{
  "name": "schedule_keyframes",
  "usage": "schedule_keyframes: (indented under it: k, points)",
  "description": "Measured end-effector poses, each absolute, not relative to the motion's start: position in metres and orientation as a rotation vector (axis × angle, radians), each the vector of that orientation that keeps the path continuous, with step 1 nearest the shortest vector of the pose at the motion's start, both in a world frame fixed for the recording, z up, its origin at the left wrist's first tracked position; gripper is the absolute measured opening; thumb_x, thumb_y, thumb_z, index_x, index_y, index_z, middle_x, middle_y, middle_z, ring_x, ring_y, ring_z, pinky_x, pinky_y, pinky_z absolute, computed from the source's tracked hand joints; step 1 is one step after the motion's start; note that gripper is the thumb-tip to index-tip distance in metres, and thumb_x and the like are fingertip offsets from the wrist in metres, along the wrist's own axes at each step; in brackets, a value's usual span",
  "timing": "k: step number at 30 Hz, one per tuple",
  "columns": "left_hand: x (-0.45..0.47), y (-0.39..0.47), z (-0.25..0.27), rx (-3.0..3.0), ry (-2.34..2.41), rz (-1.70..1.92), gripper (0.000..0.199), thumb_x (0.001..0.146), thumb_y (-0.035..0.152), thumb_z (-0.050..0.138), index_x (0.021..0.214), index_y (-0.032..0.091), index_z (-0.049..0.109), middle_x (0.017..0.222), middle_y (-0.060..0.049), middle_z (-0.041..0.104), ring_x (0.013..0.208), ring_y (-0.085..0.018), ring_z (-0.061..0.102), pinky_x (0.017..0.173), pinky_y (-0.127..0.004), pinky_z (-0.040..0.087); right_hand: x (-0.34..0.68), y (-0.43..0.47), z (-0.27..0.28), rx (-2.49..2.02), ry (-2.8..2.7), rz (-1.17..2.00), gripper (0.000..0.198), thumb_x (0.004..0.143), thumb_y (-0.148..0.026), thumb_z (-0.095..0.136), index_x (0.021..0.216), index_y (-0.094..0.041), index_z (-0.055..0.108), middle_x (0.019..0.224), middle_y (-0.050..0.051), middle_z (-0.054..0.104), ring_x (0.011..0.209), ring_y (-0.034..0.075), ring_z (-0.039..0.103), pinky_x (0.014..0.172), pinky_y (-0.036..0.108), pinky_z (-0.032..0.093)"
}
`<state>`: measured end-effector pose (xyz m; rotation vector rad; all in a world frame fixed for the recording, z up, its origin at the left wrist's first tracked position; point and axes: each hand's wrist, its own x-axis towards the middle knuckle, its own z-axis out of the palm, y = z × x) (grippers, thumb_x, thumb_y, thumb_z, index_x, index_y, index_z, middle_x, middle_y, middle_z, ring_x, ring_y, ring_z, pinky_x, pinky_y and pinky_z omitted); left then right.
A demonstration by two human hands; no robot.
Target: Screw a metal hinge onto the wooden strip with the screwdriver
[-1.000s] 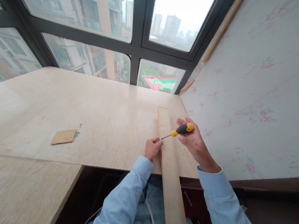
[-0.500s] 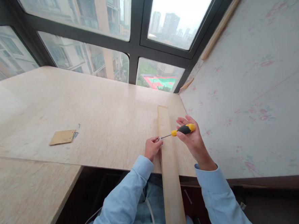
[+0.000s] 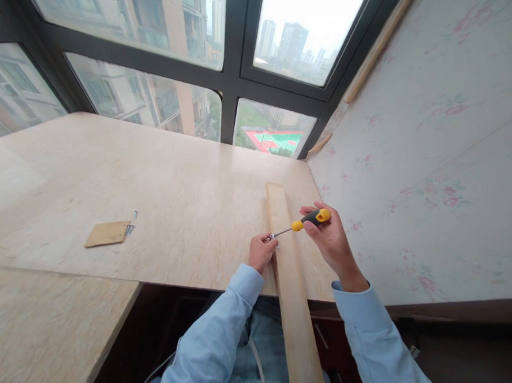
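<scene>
A long, stiff wooden plank lies on the desk, its near end overhanging. The right hand grips a light screwdriver by its yellow-black handle (the best hold), wrist bent, tip at the plank's left edge, where the left hand pinches a small screw

a small flat wooden piece is laid on the marble counter, with loose screws just beside it; windows are seen behind.
</scene>
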<state>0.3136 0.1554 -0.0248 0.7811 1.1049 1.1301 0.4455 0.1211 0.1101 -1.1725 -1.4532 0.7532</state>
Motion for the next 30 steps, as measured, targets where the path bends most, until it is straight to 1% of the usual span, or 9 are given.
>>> schedule_keyframes:
  k: [2,4,8,11,14,17,22,25,30]
  points:
    - [0.314,0.157,-0.026,0.775,1.112,1.132,0.022,0.062,0.020,0.068,0.081,0.011,0.075,0.065,-0.002,0.065,0.057,-0.011,0.052,0.050,-0.019,0.037,0.446,0.119,0.112,-1.124,-1.485,0.821,0.054,0.086,-0.042,0.067,0.132,-0.029,0.043,0.135,0.009,0.057,0.129,0.022,0.054,0.107,0.046,0.048]
    - [0.314,0.157,-0.026,0.768,1.106,1.132,0.024,0.062,0.021,0.068,0.082,0.011,0.075,0.067,-0.002,0.065,0.058,-0.011,0.053,0.050,-0.019,0.037,0.446,0.117,0.114,-1.110,-1.510,0.852,0.053,0.087,-0.040,0.066,0.134,-0.029,0.044,0.137,0.009,0.056,0.128,0.022,0.055,0.109,0.046,0.046]
    - [0.313,0.157,-0.025,0.747,1.065,1.132,0.024,0.061,0.021,0.069,0.082,0.011,0.075,0.071,-0.004,0.067,0.062,-0.013,0.056,0.052,-0.020,0.039,0.445,0.117,0.116,-1.255,-1.517,0.660,0.048,0.082,-0.043,0.072,0.122,-0.025,0.055,0.117,0.008,0.066,0.105,0.023,0.067,0.094,0.044,0.055]
    - [0.312,0.156,-0.024,0.739,1.062,1.121,0.026,0.061,0.023,0.071,0.083,0.010,0.075,0.068,-0.004,0.066,0.060,-0.013,0.056,0.051,-0.020,0.039,0.444,0.121,0.115,-1.411,-1.522,0.355,0.045,0.074,-0.049,0.078,0.106,-0.022,0.061,0.105,0.007,0.067,0.090,0.022,0.066,0.082,0.040,0.058]
    - [0.311,0.156,-0.024,0.734,1.074,1.112,0.027,0.061,0.023,0.073,0.084,0.010,0.075,0.065,-0.003,0.066,0.058,-0.012,0.056,0.050,-0.020,0.038,0.445,0.123,0.113,-1.449,-1.495,0.256,0.045,0.073,-0.053,0.077,0.100,-0.021,0.060,0.097,0.005,0.065,0.081,0.019,0.064,0.072,0.035,0.057]
    - [0.311,0.156,-0.024,0.735,1.076,1.109,0.028,0.060,0.022,0.074,0.085,0.010,0.074,0.066,-0.003,0.066,0.059,-0.012,0.056,0.050,-0.020,0.039,0.446,0.122,0.113,-1.425,-1.441,0.242,0.044,0.074,-0.053,0.077,0.099,-0.021,0.059,0.097,0.005,0.065,0.079,0.018,0.063,0.071,0.033,0.056]
    - [0.312,0.157,-0.026,0.743,1.088,1.097,0.026,0.061,0.020,0.073,0.084,0.010,0.072,0.066,-0.003,0.066,0.059,-0.013,0.057,0.050,-0.020,0.039,0.448,0.118,0.125,-1.290,-1.290,0.200,0.040,0.077,-0.050,0.075,0.100,-0.022,0.058,0.100,0.004,0.062,0.084,0.017,0.064,0.078,0.032,0.054]
    - [0.312,0.157,-0.027,0.737,1.084,1.091,0.027,0.061,0.019,0.072,0.086,0.010,0.070,0.066,-0.002,0.067,0.058,-0.012,0.057,0.051,-0.020,0.040,0.451,0.121,0.135,-1.223,-1.203,0.271,0.038,0.082,-0.050,0.069,0.102,-0.022,0.055,0.093,0.002,0.058,0.077,0.015,0.065,0.077,0.033,0.054]
    - [0.311,0.156,-0.026,0.711,1.068,1.097,0.028,0.060,0.017,0.073,0.087,0.011,0.068,0.064,-0.001,0.065,0.057,-0.012,0.057,0.050,-0.020,0.040,0.451,0.130,0.137,-1.190,-1.165,0.669,0.036,0.084,-0.046,0.062,0.109,-0.024,0.047,0.080,-0.003,0.057,0.064,0.015,0.063,0.063,0.032,0.055]
